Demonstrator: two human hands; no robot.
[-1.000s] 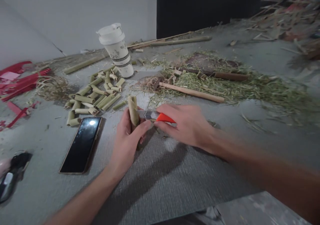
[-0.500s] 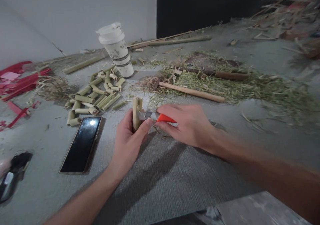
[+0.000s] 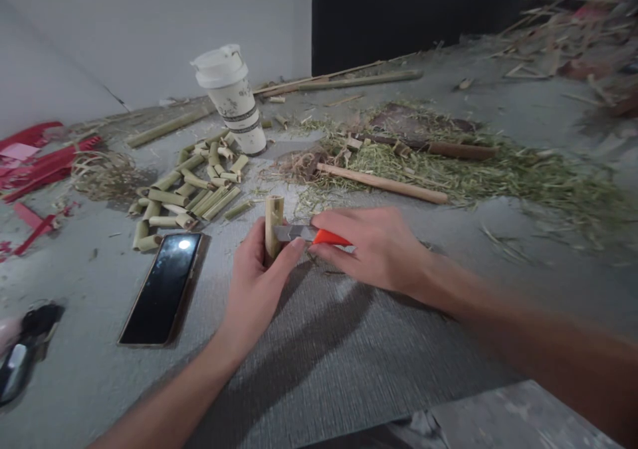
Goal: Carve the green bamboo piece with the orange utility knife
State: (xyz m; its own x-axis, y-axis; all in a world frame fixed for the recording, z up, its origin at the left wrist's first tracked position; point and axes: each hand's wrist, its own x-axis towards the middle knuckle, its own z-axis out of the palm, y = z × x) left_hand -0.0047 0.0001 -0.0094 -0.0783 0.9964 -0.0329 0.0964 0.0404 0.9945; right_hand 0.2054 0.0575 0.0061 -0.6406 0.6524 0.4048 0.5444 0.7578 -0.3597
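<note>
Between its thumb and fingers, my left hand grips a short piece of bamboo, held upright with its hollow end on top. My right hand is wrapped round the orange handle of a utility knife. The knife's blade points left and its tip touches the side of the bamboo piece. My left thumb lies close under the blade. Beyond my left hand, cut bamboo pieces lie in a heap.
A phone lies left of my left hand. Behind the heap stands a lidded paper cup. A hammer lies among green shavings. Red pieces and a dark tool with a metal part are at the left.
The knife blade has shifted and turned slightly against the bamboo piece, and my left thumb has moved a little right. Everything else stays in place.
</note>
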